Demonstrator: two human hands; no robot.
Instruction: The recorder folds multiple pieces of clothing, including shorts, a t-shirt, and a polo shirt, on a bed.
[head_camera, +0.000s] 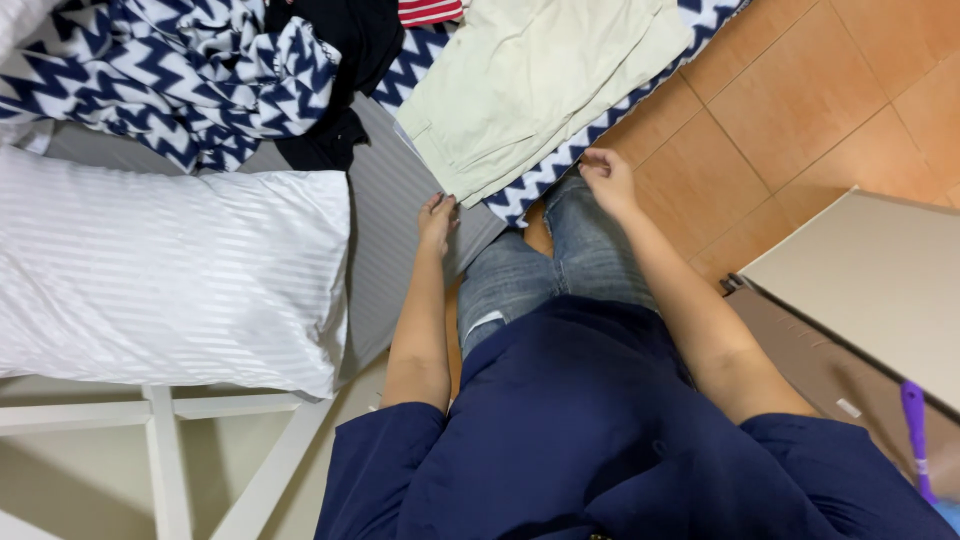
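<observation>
- While the person stands at the bed's edge, the left hand (437, 218) rests with curled fingers on the grey striped sheet (395, 200), just beside the lower corner of the pale cream trousers (520, 80), holding nothing.
- Right hand (607, 178) is loosely closed at the trousers' lower edge, touching the navy-and-white zigzag blanket (545, 172) beneath them; whether it pinches the cloth I cannot tell.
- Trousers lie flat on that blanket, near the bed's edge.
- Left of the trousers lies a white striped pillow (170, 270).
- Right of them is the orange tiled floor (800, 110).
</observation>
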